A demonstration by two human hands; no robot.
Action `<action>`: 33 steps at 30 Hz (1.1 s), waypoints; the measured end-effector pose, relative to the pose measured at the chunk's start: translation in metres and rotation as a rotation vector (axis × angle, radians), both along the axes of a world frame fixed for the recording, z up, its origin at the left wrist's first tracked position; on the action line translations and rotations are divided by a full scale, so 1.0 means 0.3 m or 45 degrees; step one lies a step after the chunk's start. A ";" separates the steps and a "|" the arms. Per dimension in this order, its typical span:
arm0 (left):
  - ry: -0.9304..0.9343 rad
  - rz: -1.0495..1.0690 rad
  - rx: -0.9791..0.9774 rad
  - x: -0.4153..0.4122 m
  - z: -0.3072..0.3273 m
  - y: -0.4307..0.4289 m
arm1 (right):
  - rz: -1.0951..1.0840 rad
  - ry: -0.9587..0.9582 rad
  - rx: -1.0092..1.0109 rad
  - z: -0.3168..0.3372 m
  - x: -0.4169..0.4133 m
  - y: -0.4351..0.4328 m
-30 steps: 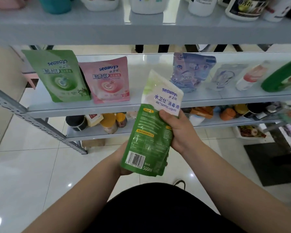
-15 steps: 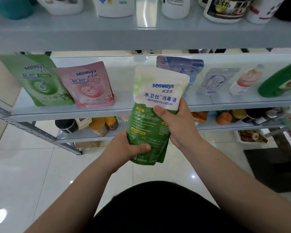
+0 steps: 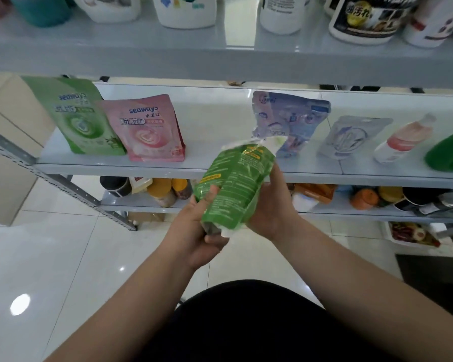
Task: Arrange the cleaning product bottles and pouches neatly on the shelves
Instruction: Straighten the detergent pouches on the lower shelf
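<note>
I hold a green and white antiseptic pouch in both hands in front of the middle shelf, its white top tipped away toward the shelf. My left hand grips its lower end, thumb on the front. My right hand grips its right side from behind. On the middle shelf a green pouch and a pink pouch stand upright at the left. A blue pouch stands behind my pouch, a pale pouch leans farther right, then a lying pink bottle and a green bottle.
The top shelf carries several white jugs and bottles and a teal one. The lower shelf holds jars, cans and orange packets. A white bin sits on the glossy tiled floor at right, beside a dark mat.
The pouch has tilted forward, its white top folding away toward the shelf so the printed front label no longer faces me. My left hand has shifted its grip on the bottom end.
</note>
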State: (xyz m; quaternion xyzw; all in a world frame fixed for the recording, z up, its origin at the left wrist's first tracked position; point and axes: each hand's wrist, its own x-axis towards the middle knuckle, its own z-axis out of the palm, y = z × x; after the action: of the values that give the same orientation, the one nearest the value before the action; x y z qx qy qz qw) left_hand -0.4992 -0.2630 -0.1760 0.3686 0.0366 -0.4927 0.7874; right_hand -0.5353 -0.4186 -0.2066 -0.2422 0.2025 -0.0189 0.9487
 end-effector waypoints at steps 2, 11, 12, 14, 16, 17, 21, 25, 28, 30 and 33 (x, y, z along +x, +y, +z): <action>0.227 -0.035 -0.071 -0.021 0.003 0.001 | 0.072 -0.077 0.004 -0.007 0.003 0.046; -0.081 -0.479 0.382 0.036 -0.016 0.101 | -0.287 0.112 -0.097 0.083 0.051 0.051; -0.141 -0.476 0.400 0.056 -0.016 0.120 | -0.304 0.121 -0.185 0.102 0.059 0.060; -0.256 -0.434 0.450 0.092 -0.008 0.162 | -0.341 0.159 -0.329 0.123 0.074 0.081; -0.396 -0.363 0.443 0.124 -0.001 0.203 | -0.375 0.234 -0.471 0.130 0.080 0.103; -0.483 -0.328 0.408 0.141 -0.001 0.223 | -0.385 0.270 -0.556 0.129 0.082 0.115; -0.684 -0.189 0.519 0.203 -0.022 0.280 | -0.384 0.323 -0.693 0.116 0.090 0.188; -0.438 -0.130 0.451 0.236 -0.066 0.339 | -0.341 0.276 -0.707 0.134 0.102 0.246; -0.309 -0.168 0.388 0.256 -0.089 0.389 | -0.345 0.281 -0.778 0.152 0.121 0.293; -0.287 -0.181 0.366 0.271 -0.098 0.416 | -0.346 0.295 -0.819 0.154 0.137 0.327; -0.281 -0.193 0.364 0.301 -0.109 0.456 | -0.354 0.312 -0.832 0.140 0.158 0.365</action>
State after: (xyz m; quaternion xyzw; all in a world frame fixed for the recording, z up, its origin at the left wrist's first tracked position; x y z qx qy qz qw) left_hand -0.4089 -0.1261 -0.2087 0.5302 -0.0081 -0.4970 0.6868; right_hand -0.4878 -0.3092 -0.1647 -0.5028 0.3289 -0.1821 0.7784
